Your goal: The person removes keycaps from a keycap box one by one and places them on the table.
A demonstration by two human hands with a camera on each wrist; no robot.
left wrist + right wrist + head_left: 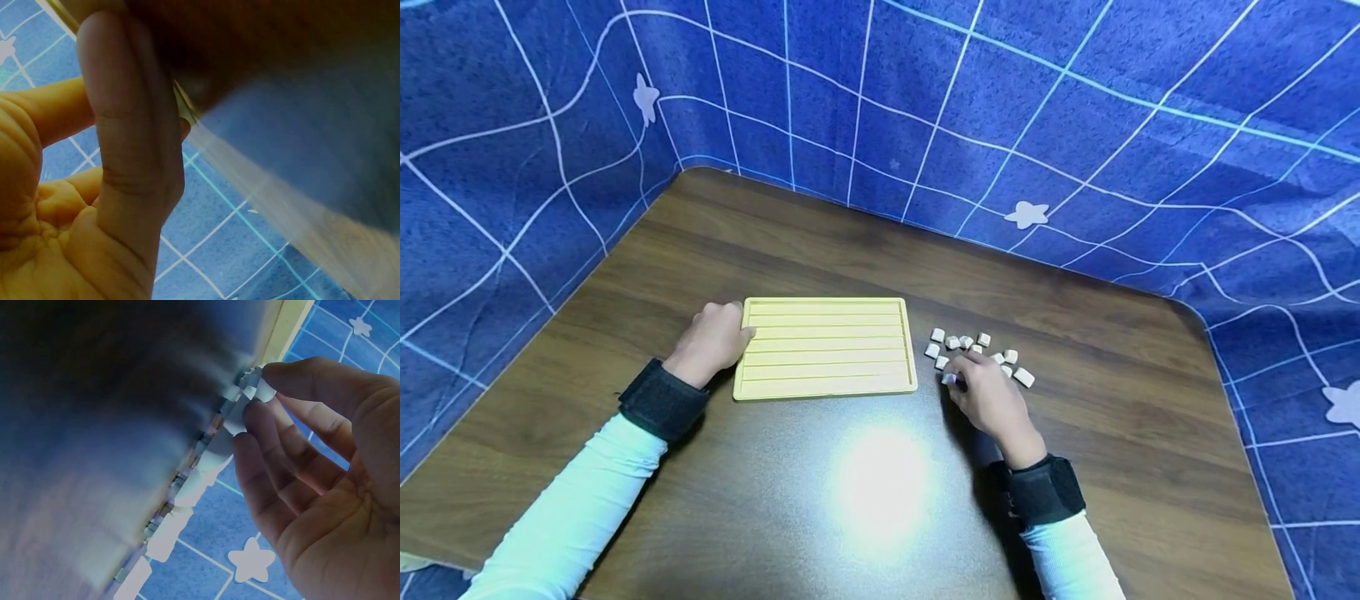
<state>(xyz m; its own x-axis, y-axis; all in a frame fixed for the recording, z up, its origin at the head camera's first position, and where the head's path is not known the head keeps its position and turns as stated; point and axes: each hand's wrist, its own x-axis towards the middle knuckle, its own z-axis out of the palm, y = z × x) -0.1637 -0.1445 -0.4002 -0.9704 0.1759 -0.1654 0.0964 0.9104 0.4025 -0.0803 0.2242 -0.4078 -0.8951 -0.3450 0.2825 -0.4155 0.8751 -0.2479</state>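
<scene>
A pale yellow tray [827,337] with several raised ridges lies flat on the table. My left hand [713,337] grips its left edge, thumb over the rim; in the left wrist view the fingers are close up and the tray is mostly out of sight. Right of the tray, my right hand [992,398] pinches a small white block [265,392] between thumb and fingertips, low over the table. Around these fingers lie several more small white blocks [1023,377], loosely scattered; the hand hides some of them.
The wooden table [760,500] reflects a bright light in front of the tray. Behind it hangs a blue cloth [850,92] with white grid lines and star shapes, which also runs down both sides.
</scene>
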